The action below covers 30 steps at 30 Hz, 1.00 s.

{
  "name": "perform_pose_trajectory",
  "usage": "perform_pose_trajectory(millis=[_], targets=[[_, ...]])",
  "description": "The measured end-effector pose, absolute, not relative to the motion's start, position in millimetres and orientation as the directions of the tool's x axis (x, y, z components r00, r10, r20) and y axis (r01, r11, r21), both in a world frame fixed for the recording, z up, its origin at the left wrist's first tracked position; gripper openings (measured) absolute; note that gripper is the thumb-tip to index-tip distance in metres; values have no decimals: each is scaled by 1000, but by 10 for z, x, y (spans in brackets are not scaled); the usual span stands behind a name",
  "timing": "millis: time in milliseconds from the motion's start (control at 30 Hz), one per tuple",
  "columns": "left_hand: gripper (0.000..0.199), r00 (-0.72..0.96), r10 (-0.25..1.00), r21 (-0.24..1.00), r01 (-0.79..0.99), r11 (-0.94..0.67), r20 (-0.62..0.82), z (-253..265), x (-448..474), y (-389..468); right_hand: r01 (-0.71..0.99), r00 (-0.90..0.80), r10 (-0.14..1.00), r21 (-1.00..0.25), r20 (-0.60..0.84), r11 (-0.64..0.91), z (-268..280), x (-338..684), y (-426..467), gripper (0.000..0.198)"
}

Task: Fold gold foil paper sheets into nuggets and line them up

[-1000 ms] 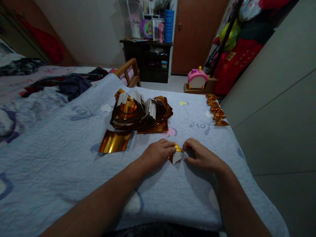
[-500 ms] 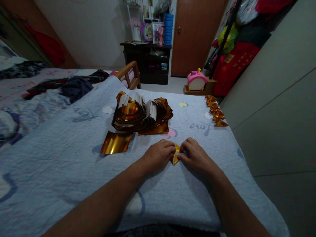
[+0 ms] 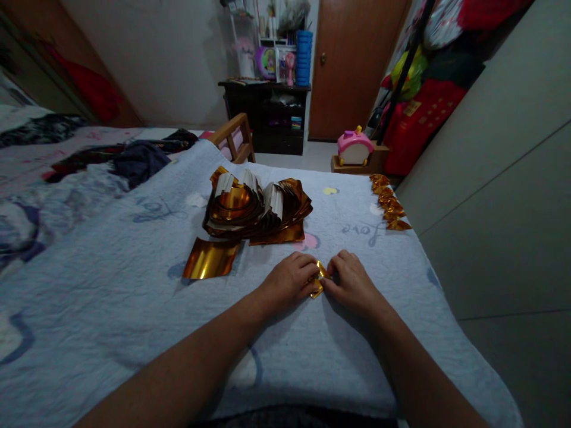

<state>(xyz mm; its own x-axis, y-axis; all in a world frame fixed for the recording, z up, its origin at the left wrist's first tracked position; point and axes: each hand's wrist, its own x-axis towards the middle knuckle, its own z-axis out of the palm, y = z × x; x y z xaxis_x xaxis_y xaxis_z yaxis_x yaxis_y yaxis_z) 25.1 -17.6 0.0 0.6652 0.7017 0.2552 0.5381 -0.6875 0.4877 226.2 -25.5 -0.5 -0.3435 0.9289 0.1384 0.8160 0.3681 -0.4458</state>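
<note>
Between my two hands, low over the light blue bedspread [image 3: 285, 368], is a small piece of folded gold foil paper [image 3: 317, 289]. My left hand [image 3: 292, 276] has its fingers closed on the paper's left side. From the right, the thumb and bent fingers of my right hand [image 3: 351, 276] pinch its other side. The fingertips cover parts of the folds. Beyond my hands lies a thick bundle of gold foil sheets [image 3: 232, 208], curled, with white paper undersides showing. One loose gold sheet [image 3: 209, 258] rests in front of the bundle, to the left.
A row of several folded gold foil pieces [image 3: 389, 205] runs along the bed's right edge. Crumpled dark clothes [image 3: 140, 160] lie at the far left. A wooden chair back [image 3: 234, 138] and a pink toy [image 3: 354, 147] stand past the far edge. A pale cabinet [image 3: 504, 196] rises at right.
The foil paper's near part, split by a pale line before, now shows a narrower gold fold. My fingers have shifted slightly on it. The bundle and the row stay where they were.
</note>
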Motion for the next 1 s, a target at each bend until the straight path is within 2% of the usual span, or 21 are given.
perform_pose_trajectory(millis=[267, 333, 433, 600, 800, 1000], targets=[[19, 666, 695, 534, 497, -684, 270, -22, 223, -150, 733, -347, 935, -601, 74, 320, 73, 2228, -251, 8], [18, 669, 693, 527, 500, -687, 268, -28, 216, -147, 703, -370, 927, -632, 68, 327, 83, 2241, -248, 17], [18, 673, 696, 513, 517, -685, 250, -20, 211, -148, 706, -404, 911, -603, 88, 371, 67, 2290, -233, 24], [16, 665, 715, 518, 543, -661, 215, 16, 209, -168, 751, -380, 917, -538, 122, 383, 18, 2353, -201, 24], [22, 633, 732, 527, 544, -653, 253, 23, 201, -180, 712, -367, 924, -606, 109, 354, 38, 2280, -212, 23], [12, 607, 755, 570, 539, -620, 248, 45, 194, -192, 654, -382, 922, -689, 54, 312, 77, 2268, -218, 27]])
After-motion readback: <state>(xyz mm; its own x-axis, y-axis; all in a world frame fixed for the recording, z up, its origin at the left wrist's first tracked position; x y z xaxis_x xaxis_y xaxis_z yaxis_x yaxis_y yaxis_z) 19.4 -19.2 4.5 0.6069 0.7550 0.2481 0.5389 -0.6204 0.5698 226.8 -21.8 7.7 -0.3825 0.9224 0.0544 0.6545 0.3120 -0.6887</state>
